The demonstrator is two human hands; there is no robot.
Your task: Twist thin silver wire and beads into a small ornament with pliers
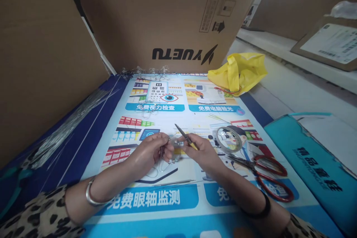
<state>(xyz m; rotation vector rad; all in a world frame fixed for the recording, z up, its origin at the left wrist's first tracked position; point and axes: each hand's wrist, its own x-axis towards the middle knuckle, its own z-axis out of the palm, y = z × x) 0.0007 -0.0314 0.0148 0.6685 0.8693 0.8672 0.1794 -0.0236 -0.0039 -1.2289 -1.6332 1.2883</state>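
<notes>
My left hand point(156, 148) is closed in a pinch on a thin wire piece with small clear beads point(176, 142), which spans the gap between my hands. Below its fingers hangs a loop of fine wire point(152, 173). My right hand point(201, 153) is closed around a slim pointed tool point(186, 135), dark at the tip and yellowish lower down, aimed up and left. Its fingertips are close to the beaded piece; whether they touch it I cannot tell. Right of that hand lie a round clear roll point(229, 151) and red-handled scissors point(272, 173).
Cardboard walls point(145, 18) stand at the back and left. A bundle of thin wires point(69, 126) lies at left, by a teal-handled tool point(16, 178). Beaded wire pieces point(147, 71) rest along the back. At right are a yellow bag point(240, 72) and a teal package point(309, 156).
</notes>
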